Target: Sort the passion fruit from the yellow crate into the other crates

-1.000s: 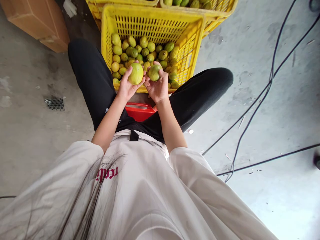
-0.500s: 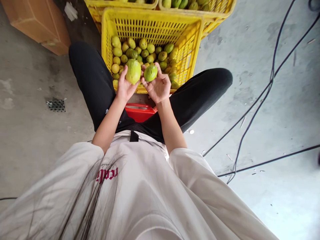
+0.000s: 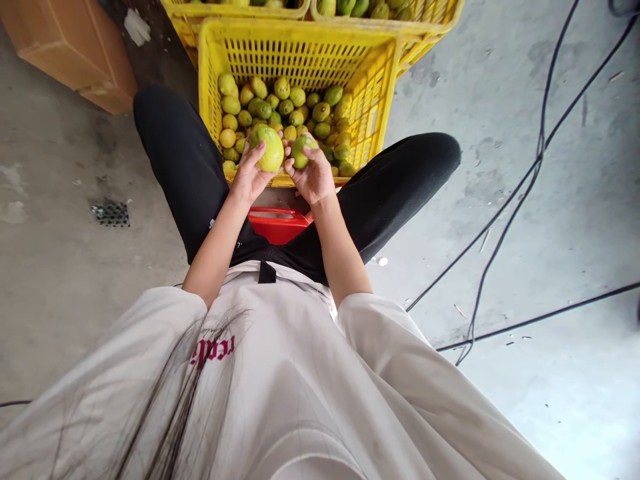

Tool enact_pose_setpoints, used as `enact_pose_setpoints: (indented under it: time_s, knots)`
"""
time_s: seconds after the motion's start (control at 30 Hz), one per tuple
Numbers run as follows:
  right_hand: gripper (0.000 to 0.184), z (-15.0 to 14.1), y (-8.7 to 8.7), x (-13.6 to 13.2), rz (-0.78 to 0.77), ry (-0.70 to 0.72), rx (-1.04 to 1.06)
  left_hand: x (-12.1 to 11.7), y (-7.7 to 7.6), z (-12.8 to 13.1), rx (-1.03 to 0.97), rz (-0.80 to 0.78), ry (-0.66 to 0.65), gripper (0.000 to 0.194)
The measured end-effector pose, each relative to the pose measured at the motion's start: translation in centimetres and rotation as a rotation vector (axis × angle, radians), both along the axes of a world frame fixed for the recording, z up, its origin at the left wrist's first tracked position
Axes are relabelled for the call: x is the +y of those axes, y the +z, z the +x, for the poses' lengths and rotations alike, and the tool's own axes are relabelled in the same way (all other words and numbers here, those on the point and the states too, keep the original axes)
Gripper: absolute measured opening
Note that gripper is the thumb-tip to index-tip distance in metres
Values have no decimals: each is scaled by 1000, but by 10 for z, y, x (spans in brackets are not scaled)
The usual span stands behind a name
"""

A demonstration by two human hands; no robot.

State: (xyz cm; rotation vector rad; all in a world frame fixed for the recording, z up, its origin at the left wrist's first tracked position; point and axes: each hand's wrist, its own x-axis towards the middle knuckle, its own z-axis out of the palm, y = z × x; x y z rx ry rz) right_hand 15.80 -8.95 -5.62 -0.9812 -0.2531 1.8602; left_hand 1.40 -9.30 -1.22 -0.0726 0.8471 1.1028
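My left hand [image 3: 253, 175] is closed around a large yellow-green lemon [image 3: 271, 151], its thumb pressed on the near side. Beside it, my right hand [image 3: 318, 177] grips a smaller, greener lemon [image 3: 299, 153] between thumb and fingers. Both fruits are held close together, a small gap between them, over the near side of a yellow plastic crate [image 3: 300, 32]. Many loose lemons [image 3: 286, 108], green to yellow, lie on the crate's bottom. My hands hide part of the crate's near rim and some fruit.
Two more yellow crates [image 3: 430, 27] with green fruit stand behind. A cardboard box [image 3: 75, 47] is at the upper left. Something red with a slot [image 3: 277, 230] sits between my legs. Black cables [image 3: 510, 207] cross the concrete floor on the right.
Both lemons have been turned in my hands, the left one showing a different end. My right fingers and thumb have curled further over the smaller lemon. The view has shifted slightly.
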Motion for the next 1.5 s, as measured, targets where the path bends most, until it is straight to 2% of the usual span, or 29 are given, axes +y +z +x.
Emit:
enact_pose_setpoints:
  time_s: [0.17,0.3,0.4,0.67,0.77,0.93,1.13,1.3,1.37,1.5]
  knots:
    - [27,-3,6,0,-4,-14,-41,3,-11,-2,-10,-54,6,52]
    - [7,3,-3,8,3,-74,72,4,-13,-4,80,-89,17,47]
    - [24,7,-12,13,15,-58,160,4,-12,-7,112,-121,-12,48]
    - [29,5,-5,10,84,-15,77,4,-6,-9,24,-6,-34,53]
    - [30,4,-4,11,40,-2,-11,5,-7,-6,13,2,-6,55]
    - [19,3,-11,9,33,-17,-30,2,-15,-4,-25,13,28,55]
    - [11,2,-25,11,17,19,118,-3,-12,1,36,-61,8,52]
    - [12,-3,-22,12,22,-57,50,2,-16,4,26,-118,75,55]
    - [4,-4,-22,12,-15,-76,38,3,-18,4,16,-98,47,48]
    - [10,0,-31,15,-79,-72,102,3,-15,0,41,-51,-26,42]
